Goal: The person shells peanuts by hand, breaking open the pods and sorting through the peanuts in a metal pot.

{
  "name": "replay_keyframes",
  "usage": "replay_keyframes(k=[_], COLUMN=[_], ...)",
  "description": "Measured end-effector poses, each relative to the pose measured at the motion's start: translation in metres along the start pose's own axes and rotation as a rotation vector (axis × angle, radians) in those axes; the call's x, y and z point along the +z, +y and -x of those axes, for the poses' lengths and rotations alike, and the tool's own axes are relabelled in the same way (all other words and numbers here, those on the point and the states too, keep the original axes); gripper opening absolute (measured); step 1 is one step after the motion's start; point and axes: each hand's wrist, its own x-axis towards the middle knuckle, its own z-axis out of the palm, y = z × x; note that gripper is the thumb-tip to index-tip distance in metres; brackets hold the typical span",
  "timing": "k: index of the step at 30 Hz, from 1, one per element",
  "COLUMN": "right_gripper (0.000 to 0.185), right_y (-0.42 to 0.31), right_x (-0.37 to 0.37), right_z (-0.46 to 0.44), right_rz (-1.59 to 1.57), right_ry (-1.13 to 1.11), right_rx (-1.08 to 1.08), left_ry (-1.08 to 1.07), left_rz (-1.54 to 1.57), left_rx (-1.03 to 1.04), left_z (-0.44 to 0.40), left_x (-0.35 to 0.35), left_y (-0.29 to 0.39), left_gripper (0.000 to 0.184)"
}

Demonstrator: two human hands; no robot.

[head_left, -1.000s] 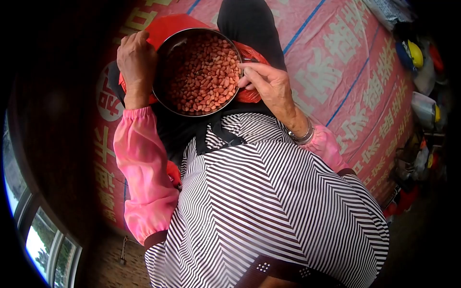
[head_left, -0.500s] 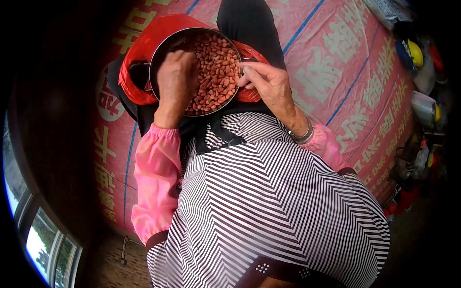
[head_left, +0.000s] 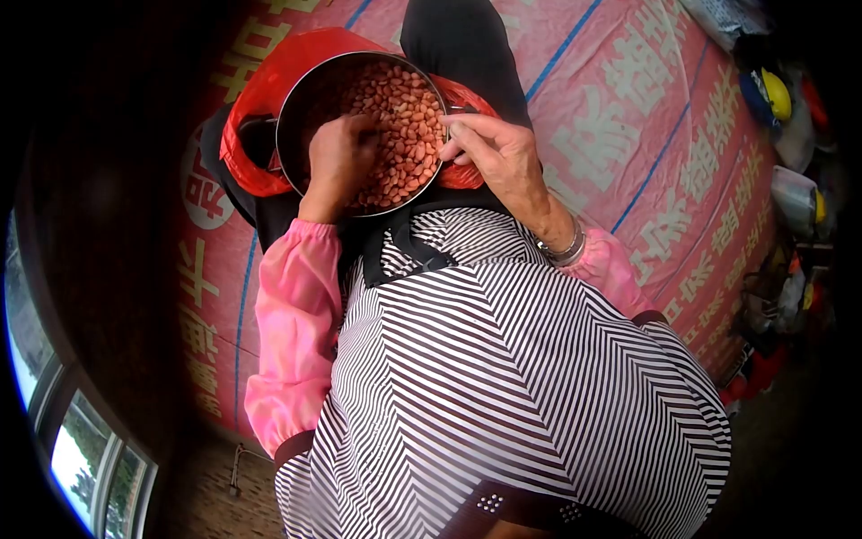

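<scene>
The pot point(head_left: 301, 103) is in your lap, between your bent legs, its round mouth facing up towards you; the line through its side handles runs roughly left to right across your body. The pot has a thin bright rim and a dark inner wall, and it contains reddish-brown nuts point(head_left: 409, 126), heaped towards the right side. Your left hand point(head_left: 341, 157) is inside the pot with fingers curled; you cannot tell whether they are closed on nuts. Your right hand point(head_left: 485, 148) is at the right rim, thumb and forefinger close together; a grip cannot be confirmed. A red plastic bag point(head_left: 296, 49) shows around the pot. Beyond your legs, a red sheet point(head_left: 628, 108) with pale characters and blue lines covers the floor. Assorted articles line the right edge; a window point(head_left: 81, 458) is at lower left.
</scene>
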Motion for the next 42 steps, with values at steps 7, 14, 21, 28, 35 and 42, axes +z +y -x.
replay_keyframes(k=[7, 14, 21, 28, 35, 42], right_gripper=[0.022, 0.021, 0.023, 0.018, 0.014, 0.019], right_y=[-0.002, -0.021, -0.015, -0.015, -0.022, -0.012], right_x=[0.003, 0.02, 0.029, 0.027, 0.025, 0.012], right_z=[0.002, 0.003, 0.002, 0.001, 0.001, -0.003], right_rz=[-0.018, 0.09, 0.18, 0.199, 0.014, 0.031], right_ry=[0.01, -0.059, -0.076, -0.066, -0.109, 0.014], right_rx=[-0.044, -0.225, -0.377, -0.388, -0.169, -0.111], left_ry=[-0.231, -0.331, -0.233, -0.006, 0.097, 0.43], left_rz=[1.032, 1.291, 1.186, 0.86, 0.775, 0.115], left_rx=[-0.373, -0.352, -0.256, -0.019, 0.014, -0.02], left_z=[0.021, 0.035, 0.039, 0.039, 0.04, -0.013], left_x=[-0.05, -0.052, -0.053, -0.048, -0.062, -0.13], left_y=[0.034, 0.05, 0.062, 0.071, 0.071, 0.006], left_gripper=[0.013, 0.013, 0.011, 0.009, 0.008, 0.015])
